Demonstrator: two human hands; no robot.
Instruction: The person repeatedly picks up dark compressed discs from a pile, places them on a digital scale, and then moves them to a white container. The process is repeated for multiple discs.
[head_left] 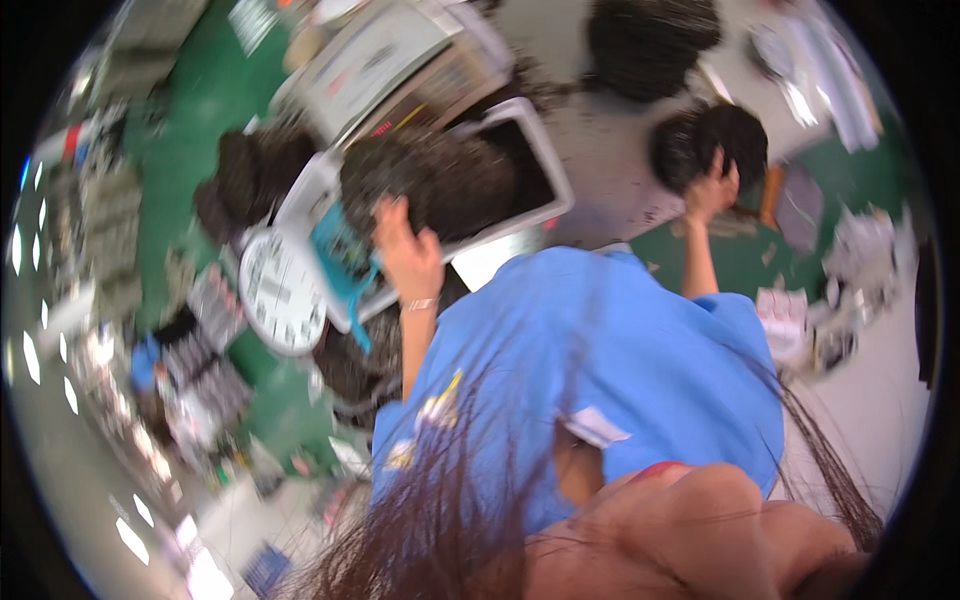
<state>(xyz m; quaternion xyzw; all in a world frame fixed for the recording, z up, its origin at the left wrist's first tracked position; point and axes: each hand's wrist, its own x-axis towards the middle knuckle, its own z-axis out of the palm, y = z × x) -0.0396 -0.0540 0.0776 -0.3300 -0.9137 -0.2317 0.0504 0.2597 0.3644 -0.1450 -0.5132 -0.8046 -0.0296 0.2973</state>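
At the left, my left hand [408, 258] has its fingers apart and holds nothing; its fingertips reach the near edge of a bulky mass of dark hair [430, 180]. That mass lies in a white rectangular tray [553, 160] with a dark inside. My right hand [711, 190], farther right, has its fingers against a rounded dark hairpiece [733, 136] and appears to grip it, though some fingers are hidden. Another dark round bundle [675, 150] sits just left of it. A teal cloth or strap [343, 262] hangs at the tray's left end.
A round white dial scale [283, 291] stands left of the tray. Behind the tray is a large box [385, 70]; a tall dark stack [652, 45] sits on the table [605, 150]. Dark bundles [255, 170] lie at the left, above the green floor [215, 90].
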